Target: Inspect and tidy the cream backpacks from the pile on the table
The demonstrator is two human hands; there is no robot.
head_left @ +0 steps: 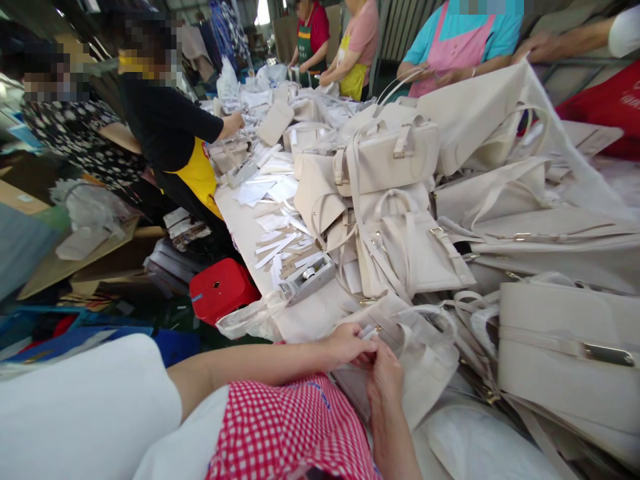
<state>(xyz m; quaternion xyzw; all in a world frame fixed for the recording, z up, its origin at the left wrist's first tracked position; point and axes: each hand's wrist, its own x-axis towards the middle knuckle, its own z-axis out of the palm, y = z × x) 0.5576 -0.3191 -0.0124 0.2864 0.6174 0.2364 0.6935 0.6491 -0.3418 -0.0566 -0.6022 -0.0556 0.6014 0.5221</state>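
My left hand (349, 345) and my right hand (387, 368) meet in front of my body, fingertips pinched close together. From between the fingers a small whitish strip (369, 331) pokes out beside a bit of gold-coloured metal. What the right fingertips grip is hidden behind the knuckles. Just beneath and beyond both hands lies a beige handbag (425, 363) with its handles loosely up. A small open grey box (313, 280) with metal parts stands farther along the table.
Beige handbags (395, 157) are heaped along the right side of the table (235, 217). White paper strips (280, 250) lie scattered at the left. Below the table edge is a red plastic stool (223, 290). Several co-workers stand around the table, one in a yellow apron (197, 177).
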